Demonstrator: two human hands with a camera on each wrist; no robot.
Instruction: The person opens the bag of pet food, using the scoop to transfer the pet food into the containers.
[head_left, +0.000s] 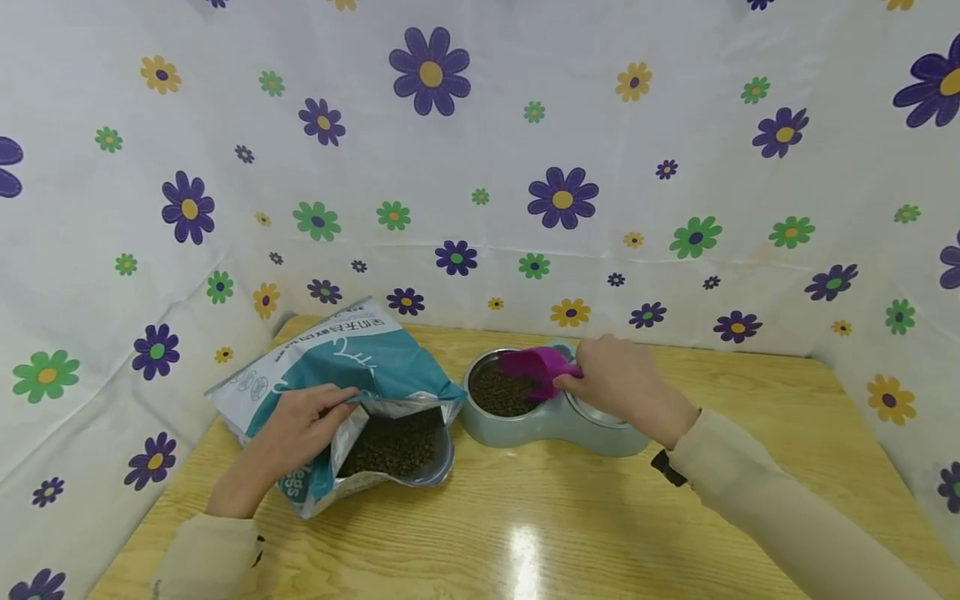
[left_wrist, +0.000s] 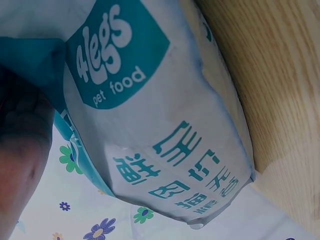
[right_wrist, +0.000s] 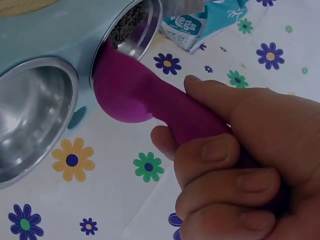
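My right hand (head_left: 621, 379) grips the handle of a magenta scoop (right_wrist: 127, 87), fingers wrapped round it. The scoop is tipped over the left bowl (head_left: 480, 408) of a pale blue-green double pet feeder, and brown kibble (head_left: 501, 390) lies in that bowl. The right metal bowl (right_wrist: 37, 117) shows a bare shiny inside in the right wrist view. On the left, my left hand (head_left: 303, 425) pinches the upper edge of the opening of a teal and white pet food bag (head_left: 375, 350). The bag lies on its side, mouth towards me, with kibble (head_left: 397, 446) inside.
Everything stands on a light wooden table (head_left: 570, 525). A white cloth with printed flowers (head_left: 510, 167) hangs behind and along both sides. The bag's right corner lies close beside the feeder.
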